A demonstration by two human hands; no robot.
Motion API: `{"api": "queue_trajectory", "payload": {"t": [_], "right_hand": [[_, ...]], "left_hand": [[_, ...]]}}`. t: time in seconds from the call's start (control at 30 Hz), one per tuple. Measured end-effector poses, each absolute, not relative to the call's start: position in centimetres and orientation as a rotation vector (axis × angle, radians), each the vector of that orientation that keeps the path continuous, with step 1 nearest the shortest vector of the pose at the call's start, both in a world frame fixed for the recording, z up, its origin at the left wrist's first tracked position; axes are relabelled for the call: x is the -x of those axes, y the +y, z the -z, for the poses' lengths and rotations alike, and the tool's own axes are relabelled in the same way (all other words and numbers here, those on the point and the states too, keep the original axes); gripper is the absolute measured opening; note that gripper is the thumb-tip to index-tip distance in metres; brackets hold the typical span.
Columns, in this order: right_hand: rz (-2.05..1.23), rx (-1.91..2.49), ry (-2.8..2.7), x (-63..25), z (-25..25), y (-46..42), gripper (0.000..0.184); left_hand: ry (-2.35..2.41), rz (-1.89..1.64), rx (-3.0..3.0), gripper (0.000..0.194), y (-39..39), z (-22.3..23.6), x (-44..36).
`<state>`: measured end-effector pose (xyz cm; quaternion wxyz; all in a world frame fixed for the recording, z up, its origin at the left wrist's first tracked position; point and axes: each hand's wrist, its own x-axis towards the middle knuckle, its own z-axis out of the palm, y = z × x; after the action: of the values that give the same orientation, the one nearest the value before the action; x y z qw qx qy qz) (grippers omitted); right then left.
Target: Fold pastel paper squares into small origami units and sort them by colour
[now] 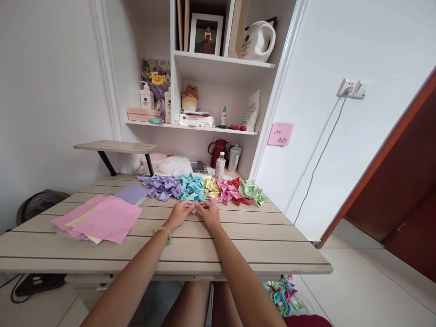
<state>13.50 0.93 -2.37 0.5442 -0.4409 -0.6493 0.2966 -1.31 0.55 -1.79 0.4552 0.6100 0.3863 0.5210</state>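
Note:
Between my two hands, just above the slatted table (252, 238), is a small piece of folded pink paper (194, 210). My left hand (182, 213), with a bracelet at the wrist, pinches its left side. Fingers of my right hand (208, 213) close on its right side. Much of the paper is hidden by the fingers. Right behind them lie heaps of folded paper pieces: purple (163, 187), blue (191, 186), yellow (211, 185), pink (227, 190), red (242, 200) and light green (254, 191).
Flat pink sheets (114, 218) and purple sheets (131, 194) lie at the left. A small raised shelf (116, 146) stands at the back left. Behind the heaps are a bottle (220, 165) and a red jug (218, 152). More folded pieces (282, 295) sit low at the right.

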Motion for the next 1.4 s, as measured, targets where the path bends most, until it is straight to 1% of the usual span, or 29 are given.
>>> {"api": "queue_trajectory", "payload": {"t": [0.1,0.2,0.3,0.47,0.6,0.77,0.93,1.1,1.2,1.3,1.4], "right_hand": [[-0.652,1.049,-1.557,-13.48,2.40,0.95,0.022],[-0.669,1.006,-1.577,-13.41,2.33,0.89,0.021],[-0.689,1.004,-1.589,-13.51,2.20,0.81,0.021],[-0.632,1.068,-1.598,-13.73,2.11,0.65,0.022],[-0.660,1.062,-1.595,-13.55,2.19,0.61,0.023],[-0.700,1.078,-1.577,-13.35,2.25,0.62,0.024],[-0.570,1.106,-1.642,-13.47,2.21,0.48,0.017],[-0.450,1.119,-1.668,-13.55,2.27,0.46,0.012],[-0.481,1.056,-1.697,-13.40,2.24,0.48,0.011],[-0.581,0.978,-1.720,-13.16,2.33,0.53,0.013],[-0.637,0.982,-1.650,-13.02,2.55,0.67,0.017]], "left_hand": [[1.010,-1.316,-1.571,0.025,0.60,1.96,1.34],[1.030,-1.325,-1.590,0.022,0.58,1.98,1.33],[1.028,-1.300,-1.614,0.021,0.56,1.90,1.26],[1.098,-1.332,-1.607,0.022,0.68,1.96,1.24],[1.199,-1.372,-1.781,0.017,0.77,1.99,1.38],[1.248,-1.400,-1.908,0.018,0.66,1.78,1.36],[1.249,-1.460,-1.798,0.017,0.69,1.64,1.35],[1.196,-1.437,-1.720,0.017,0.81,1.58,1.33],[1.083,-1.473,-1.459,0.022,0.68,1.61,1.21],[0.904,-1.446,-1.177,0.028,0.44,1.58,1.17],[0.810,-1.429,-1.059,0.028,0.27,1.36,1.25]]}}
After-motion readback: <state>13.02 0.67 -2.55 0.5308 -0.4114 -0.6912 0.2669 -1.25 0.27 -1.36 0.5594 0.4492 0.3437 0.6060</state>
